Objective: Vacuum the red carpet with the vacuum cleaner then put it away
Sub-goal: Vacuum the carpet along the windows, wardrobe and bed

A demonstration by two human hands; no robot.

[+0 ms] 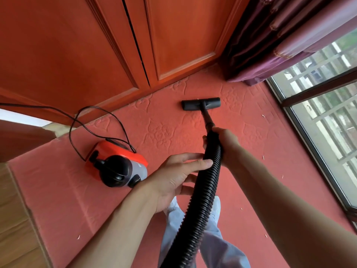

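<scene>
The red embossed carpet [158, 130] covers the floor. The black floor nozzle [201, 103] lies flat on it near the wardrobe, joined to a thin black wand [207, 118]. My right hand [226, 144] is closed around the top of the wand, where the ribbed black hose [204, 192] begins. My left hand [179, 173] rests against the hose just below, fingers spread and touching it, not wrapped around. The orange and black vacuum body [117, 165] sits on the carpet to the left, its black power cord [92, 120] looping away to the left.
A red-brown wooden wardrobe [96, 45] stands along the far edge. Purple curtains [280, 41] hang at the right corner beside a large barred window [324, 120]. Small white scraps [263, 157] lie on the carpet. Wooden floor [13, 219] shows at the left. My legs [193, 229] are below.
</scene>
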